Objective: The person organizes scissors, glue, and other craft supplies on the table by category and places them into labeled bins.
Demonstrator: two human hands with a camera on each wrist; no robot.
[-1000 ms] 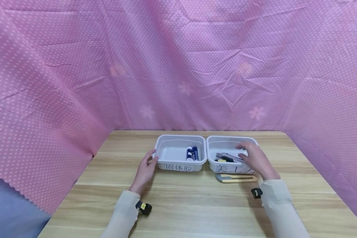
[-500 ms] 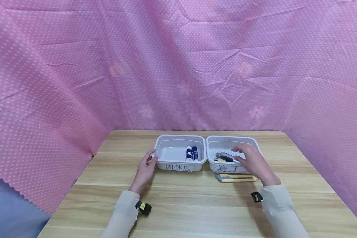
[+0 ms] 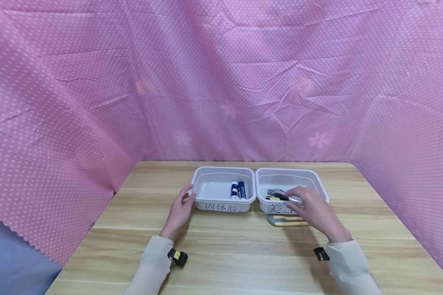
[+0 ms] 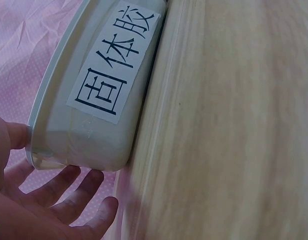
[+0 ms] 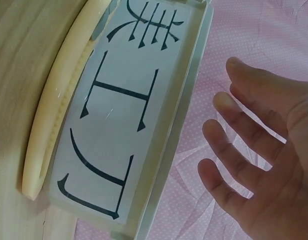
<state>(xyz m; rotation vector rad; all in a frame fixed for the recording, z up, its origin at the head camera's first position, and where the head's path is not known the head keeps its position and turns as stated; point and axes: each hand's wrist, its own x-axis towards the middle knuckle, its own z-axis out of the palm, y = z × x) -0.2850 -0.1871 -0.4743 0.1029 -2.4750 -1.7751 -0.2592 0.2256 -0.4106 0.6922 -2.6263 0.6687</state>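
My left hand (image 3: 179, 211) is at the left end of a white bin (image 3: 206, 170) labelled 固体胶. In the left wrist view its spread fingers touch the bin's end, with the thumb at the rim. Two blue-and-white glue sticks (image 3: 234, 190) lie inside on the right. Over the second white bin (image 3: 280, 170), marked with a large label (image 5: 114, 95), my right hand (image 3: 313, 211) hovers with relaxed fingers and nothing in them. Several utility knives (image 3: 278, 194) lie in that bin, partly hidden by this hand. A yellow-and-grey utility knife (image 3: 286, 221) lies on the table before it.
The bins stand side by side near the far edge of the wooden table (image 3: 225, 254). Pink dotted cloth (image 3: 221, 82) hangs behind and at both sides. A small black camera is strapped to each wrist.
My right hand has moved left and nearer over the right bin's front edge, now covering part of its label and of the yellow knife. The left hand stays where it was.
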